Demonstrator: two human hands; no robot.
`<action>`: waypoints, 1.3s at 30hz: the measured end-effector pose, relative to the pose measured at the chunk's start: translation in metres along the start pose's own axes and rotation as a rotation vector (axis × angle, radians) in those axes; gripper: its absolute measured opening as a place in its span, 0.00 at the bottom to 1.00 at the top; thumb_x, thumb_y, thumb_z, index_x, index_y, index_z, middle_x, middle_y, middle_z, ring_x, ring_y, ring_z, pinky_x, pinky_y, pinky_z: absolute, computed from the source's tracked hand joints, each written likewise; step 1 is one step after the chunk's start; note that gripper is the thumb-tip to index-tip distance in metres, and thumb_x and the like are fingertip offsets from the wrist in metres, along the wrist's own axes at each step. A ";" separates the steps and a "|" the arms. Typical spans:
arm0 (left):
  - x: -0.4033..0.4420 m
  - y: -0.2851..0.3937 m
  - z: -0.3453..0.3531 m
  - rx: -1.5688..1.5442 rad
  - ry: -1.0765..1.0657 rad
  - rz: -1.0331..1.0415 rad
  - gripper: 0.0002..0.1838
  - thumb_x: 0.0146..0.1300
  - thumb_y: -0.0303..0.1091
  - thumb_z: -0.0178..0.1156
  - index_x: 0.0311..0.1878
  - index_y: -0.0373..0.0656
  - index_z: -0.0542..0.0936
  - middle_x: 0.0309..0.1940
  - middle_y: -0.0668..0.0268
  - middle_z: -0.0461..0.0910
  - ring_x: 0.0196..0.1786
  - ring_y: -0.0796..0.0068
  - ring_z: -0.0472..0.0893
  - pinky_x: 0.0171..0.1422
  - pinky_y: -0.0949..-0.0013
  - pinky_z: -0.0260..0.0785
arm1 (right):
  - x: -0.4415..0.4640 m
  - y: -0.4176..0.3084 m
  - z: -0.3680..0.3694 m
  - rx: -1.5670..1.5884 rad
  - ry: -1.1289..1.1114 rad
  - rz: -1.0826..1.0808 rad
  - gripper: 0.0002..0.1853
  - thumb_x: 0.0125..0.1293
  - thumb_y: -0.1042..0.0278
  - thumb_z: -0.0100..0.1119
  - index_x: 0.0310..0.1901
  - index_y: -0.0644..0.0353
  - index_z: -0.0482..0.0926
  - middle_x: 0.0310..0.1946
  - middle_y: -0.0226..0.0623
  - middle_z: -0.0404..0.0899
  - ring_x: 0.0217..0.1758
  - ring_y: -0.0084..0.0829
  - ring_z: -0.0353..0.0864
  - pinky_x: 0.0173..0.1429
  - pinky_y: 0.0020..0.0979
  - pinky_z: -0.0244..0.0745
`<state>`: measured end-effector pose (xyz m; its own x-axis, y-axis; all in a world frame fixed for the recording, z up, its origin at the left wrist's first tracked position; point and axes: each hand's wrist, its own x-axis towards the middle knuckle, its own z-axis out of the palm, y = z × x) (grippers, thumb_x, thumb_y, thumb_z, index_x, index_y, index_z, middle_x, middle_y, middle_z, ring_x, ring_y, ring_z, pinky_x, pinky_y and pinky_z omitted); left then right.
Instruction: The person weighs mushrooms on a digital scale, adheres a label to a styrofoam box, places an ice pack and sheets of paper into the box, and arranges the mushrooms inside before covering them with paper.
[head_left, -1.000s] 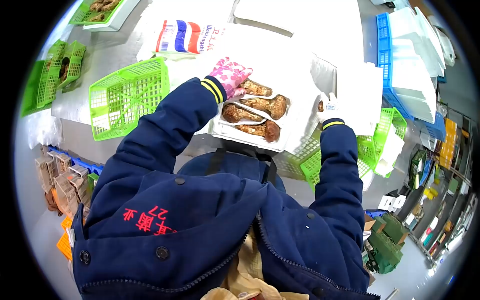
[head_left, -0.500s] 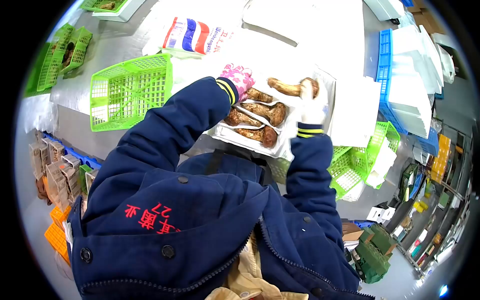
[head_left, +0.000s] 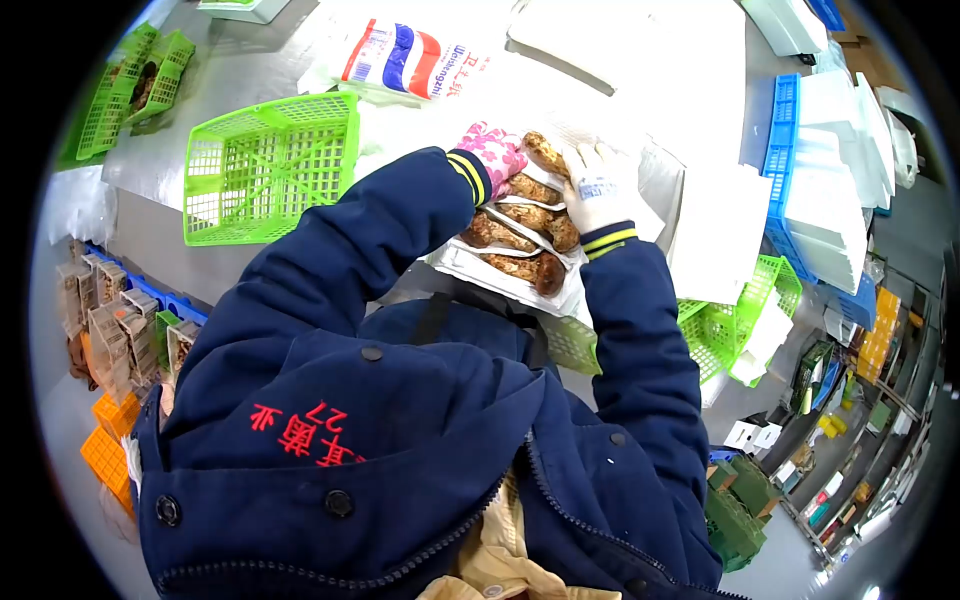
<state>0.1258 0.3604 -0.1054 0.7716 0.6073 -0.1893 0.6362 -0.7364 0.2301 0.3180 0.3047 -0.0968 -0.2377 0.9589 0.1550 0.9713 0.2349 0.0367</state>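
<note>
A white foam box [head_left: 482,272] in front of me holds several brown mushrooms lying in rows, with white paper strips between them. My left hand [head_left: 493,158], in a pink flowered glove, rests at the box's upper left, against the end of the upper mushroom [head_left: 532,188]; its fingers are bent, and what they grip is hidden. My right hand [head_left: 597,188], in a white glove, is closed on another mushroom [head_left: 545,153] at the box's far edge. The cap end of that mushroom is hidden under the glove.
An empty green basket [head_left: 270,170] stands on the left. Beyond the box lies a printed paper packet [head_left: 408,60]. White foam lids in a blue crate [head_left: 783,160] stand on the right, with green baskets [head_left: 728,325] nearer. Small green baskets [head_left: 160,78] are far left.
My right hand has come in from the right, carrying a mushroom over to the far side of the box. My left hand has stayed at the box's upper left.
</note>
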 end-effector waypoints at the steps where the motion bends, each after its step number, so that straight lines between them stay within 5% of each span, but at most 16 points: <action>1: 0.002 -0.001 0.003 0.003 -0.004 0.000 0.20 0.47 0.41 0.64 0.45 0.49 0.78 0.44 0.64 0.72 0.54 0.63 0.70 0.59 0.56 0.57 | 0.005 0.002 0.005 -0.116 -0.078 -0.048 0.19 0.50 0.63 0.61 0.46 0.48 0.75 0.46 0.31 0.75 0.55 0.33 0.69 0.61 0.42 0.56; 6: -0.003 -0.009 -0.007 -0.010 -0.080 0.003 0.19 0.47 0.41 0.64 0.45 0.50 0.78 0.44 0.65 0.73 0.53 0.65 0.71 0.58 0.58 0.58 | 0.018 0.005 -0.005 -0.063 -0.427 0.009 0.19 0.50 0.61 0.61 0.46 0.44 0.76 0.42 0.34 0.77 0.52 0.36 0.73 0.57 0.40 0.63; 12: -0.010 -0.030 0.010 0.003 0.003 0.036 0.19 0.47 0.42 0.64 0.44 0.50 0.78 0.44 0.66 0.73 0.53 0.64 0.71 0.58 0.57 0.58 | 0.025 -0.003 0.004 -0.107 -0.480 -0.125 0.19 0.50 0.59 0.62 0.47 0.43 0.77 0.42 0.36 0.78 0.51 0.38 0.74 0.55 0.39 0.66; 14: -0.007 -0.031 0.009 -0.013 -0.038 0.023 0.19 0.47 0.42 0.64 0.45 0.49 0.78 0.44 0.65 0.73 0.53 0.64 0.71 0.58 0.57 0.58 | 0.021 0.006 0.010 -0.094 -0.342 -0.184 0.22 0.49 0.60 0.63 0.49 0.44 0.76 0.42 0.38 0.78 0.50 0.40 0.74 0.54 0.37 0.68; 16: -0.008 -0.033 0.008 -0.056 -0.024 0.038 0.22 0.47 0.42 0.64 0.47 0.48 0.78 0.47 0.63 0.73 0.54 0.63 0.70 0.58 0.58 0.57 | 0.024 0.021 0.015 0.253 -0.310 -0.201 0.24 0.49 0.64 0.64 0.51 0.50 0.75 0.47 0.41 0.76 0.53 0.42 0.73 0.57 0.37 0.67; 17: -0.009 -0.030 0.003 -0.096 0.003 0.050 0.23 0.47 0.42 0.64 0.49 0.47 0.77 0.49 0.63 0.73 0.56 0.63 0.69 0.59 0.58 0.57 | 0.021 0.037 0.019 0.514 -0.236 -0.144 0.26 0.53 0.58 0.61 0.56 0.52 0.72 0.55 0.44 0.71 0.60 0.41 0.68 0.63 0.35 0.62; 18: -0.011 -0.029 0.001 -0.137 0.030 0.062 0.25 0.47 0.42 0.64 0.51 0.47 0.76 0.50 0.62 0.72 0.57 0.62 0.69 0.60 0.57 0.56 | 0.017 0.041 0.003 0.802 -0.161 0.024 0.26 0.54 0.60 0.60 0.55 0.57 0.72 0.52 0.44 0.74 0.58 0.40 0.71 0.62 0.35 0.63; 20: -0.008 -0.025 0.004 -0.224 0.094 0.075 0.30 0.51 0.45 0.62 0.58 0.47 0.71 0.56 0.59 0.68 0.61 0.59 0.65 0.64 0.55 0.54 | 0.008 0.072 0.006 0.880 0.071 0.177 0.24 0.55 0.60 0.60 0.54 0.59 0.73 0.51 0.44 0.74 0.55 0.38 0.73 0.61 0.34 0.65; 22: -0.007 -0.011 0.009 -0.179 0.216 0.035 0.30 0.54 0.46 0.60 0.61 0.50 0.67 0.60 0.59 0.65 0.63 0.59 0.63 0.66 0.54 0.51 | -0.002 0.077 -0.005 0.875 0.029 0.195 0.25 0.55 0.58 0.60 0.53 0.60 0.73 0.50 0.45 0.75 0.54 0.41 0.73 0.59 0.36 0.66; 24: -0.005 0.002 0.016 -0.130 0.214 -0.019 0.30 0.56 0.49 0.57 0.63 0.53 0.66 0.61 0.62 0.64 0.65 0.60 0.61 0.68 0.49 0.48 | -0.010 0.073 -0.003 0.408 -0.093 -0.051 0.26 0.55 0.55 0.61 0.54 0.58 0.73 0.50 0.43 0.74 0.55 0.41 0.72 0.59 0.36 0.65; 26: 0.004 0.012 0.025 -0.082 0.184 -0.034 0.30 0.57 0.50 0.56 0.63 0.53 0.65 0.61 0.63 0.64 0.66 0.62 0.60 0.68 0.48 0.46 | -0.023 0.066 0.002 0.219 -0.173 -0.011 0.28 0.53 0.47 0.60 0.55 0.51 0.72 0.53 0.35 0.71 0.59 0.35 0.66 0.65 0.38 0.54; 32: 0.024 0.024 0.009 -0.068 0.129 -0.054 0.29 0.58 0.50 0.55 0.63 0.53 0.65 0.59 0.64 0.66 0.66 0.64 0.60 0.69 0.49 0.45 | -0.020 0.080 -0.008 0.105 -0.207 -0.011 0.29 0.55 0.47 0.59 0.58 0.45 0.68 0.52 0.32 0.71 0.60 0.32 0.63 0.66 0.40 0.49; 36: 0.041 0.014 -0.032 0.056 0.275 -0.001 0.22 0.58 0.44 0.55 0.56 0.52 0.71 0.54 0.66 0.71 0.63 0.66 0.65 0.68 0.50 0.48 | 0.019 0.074 -0.028 0.174 -0.271 0.052 0.32 0.53 0.49 0.62 0.59 0.48 0.67 0.54 0.38 0.70 0.61 0.39 0.64 0.67 0.40 0.51; 38: 0.060 0.002 -0.031 0.063 0.392 0.160 0.15 0.57 0.40 0.55 0.48 0.50 0.76 0.45 0.65 0.76 0.53 0.64 0.73 0.61 0.56 0.58 | 0.042 0.067 -0.035 0.144 -0.314 0.105 0.35 0.52 0.48 0.63 0.61 0.49 0.64 0.54 0.39 0.72 0.61 0.37 0.66 0.68 0.43 0.47; 39: 0.069 0.003 -0.039 0.028 0.206 0.128 0.15 0.56 0.40 0.56 0.47 0.50 0.77 0.44 0.64 0.77 0.50 0.63 0.74 0.58 0.58 0.62 | 0.053 0.056 -0.057 0.163 -0.432 0.163 0.38 0.51 0.48 0.64 0.63 0.51 0.61 0.55 0.43 0.71 0.61 0.39 0.67 0.68 0.42 0.49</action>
<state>0.1812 0.4118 -0.0805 0.8313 0.5544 0.0393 0.5352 -0.8176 0.2125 0.3597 0.3596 -0.0298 -0.0949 0.9554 -0.2795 0.9913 0.0650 -0.1145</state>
